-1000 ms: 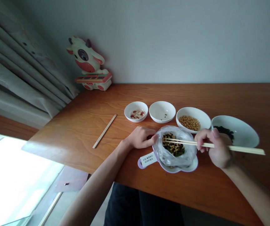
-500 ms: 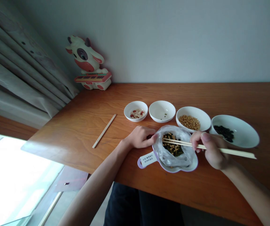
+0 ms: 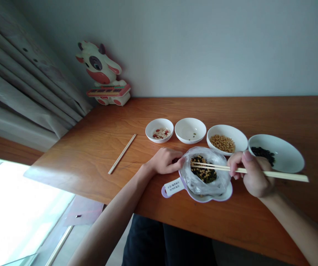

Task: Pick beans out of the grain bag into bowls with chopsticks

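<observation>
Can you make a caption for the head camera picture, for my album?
The right hand holds chopsticks over a bag of mixed beans near four bowls.

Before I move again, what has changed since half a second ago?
The right hand has drawn back a little to the right with its chopsticks, so it now overlaps the rim of the rightmost bowl. Nothing was taken hold of or let go. The left hand at the edge of the plastic bag, the loose pair of sticks and the bowls stayed put.
</observation>
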`<state>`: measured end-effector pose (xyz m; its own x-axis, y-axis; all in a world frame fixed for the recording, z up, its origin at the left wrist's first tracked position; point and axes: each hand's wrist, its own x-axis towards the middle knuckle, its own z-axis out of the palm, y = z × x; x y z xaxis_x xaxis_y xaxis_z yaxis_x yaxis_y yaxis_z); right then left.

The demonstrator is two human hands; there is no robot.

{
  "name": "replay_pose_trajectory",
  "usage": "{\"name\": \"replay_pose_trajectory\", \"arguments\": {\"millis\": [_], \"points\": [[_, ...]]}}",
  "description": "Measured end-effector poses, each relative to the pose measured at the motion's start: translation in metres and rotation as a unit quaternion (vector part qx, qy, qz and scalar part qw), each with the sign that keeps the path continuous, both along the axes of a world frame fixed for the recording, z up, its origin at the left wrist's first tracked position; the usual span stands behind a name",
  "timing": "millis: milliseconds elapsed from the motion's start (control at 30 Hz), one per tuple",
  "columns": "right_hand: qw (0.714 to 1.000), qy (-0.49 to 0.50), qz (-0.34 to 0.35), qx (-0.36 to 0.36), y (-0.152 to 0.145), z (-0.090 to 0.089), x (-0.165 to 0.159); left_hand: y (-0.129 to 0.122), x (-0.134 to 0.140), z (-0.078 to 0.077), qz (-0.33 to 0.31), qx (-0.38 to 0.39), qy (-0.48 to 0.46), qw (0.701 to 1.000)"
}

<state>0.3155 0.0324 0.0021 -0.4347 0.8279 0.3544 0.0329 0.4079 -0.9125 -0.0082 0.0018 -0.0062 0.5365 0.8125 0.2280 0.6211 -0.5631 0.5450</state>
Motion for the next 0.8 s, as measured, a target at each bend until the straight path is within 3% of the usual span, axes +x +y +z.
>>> {"name": "replay_pose_trajectory", "arguments": {"millis": [400,633,800], "points": [[0.984,0.154,-0.046,-0.071,0.009,0.025,0.000,-0.001,0.001,0.003,0.003,-0.003,-0.001,1.000],[0.961,0.254,-0.109,-0.029,0.033,0.032,0.011,-0.001,0.000,0.002,0.003,-0.007,0.008,1.000],[0.937,0.283,-0.204,0.026,0.042,0.032,0.017,0.000,0.001,0.003,0.004,-0.008,0.010,1.000]]}}
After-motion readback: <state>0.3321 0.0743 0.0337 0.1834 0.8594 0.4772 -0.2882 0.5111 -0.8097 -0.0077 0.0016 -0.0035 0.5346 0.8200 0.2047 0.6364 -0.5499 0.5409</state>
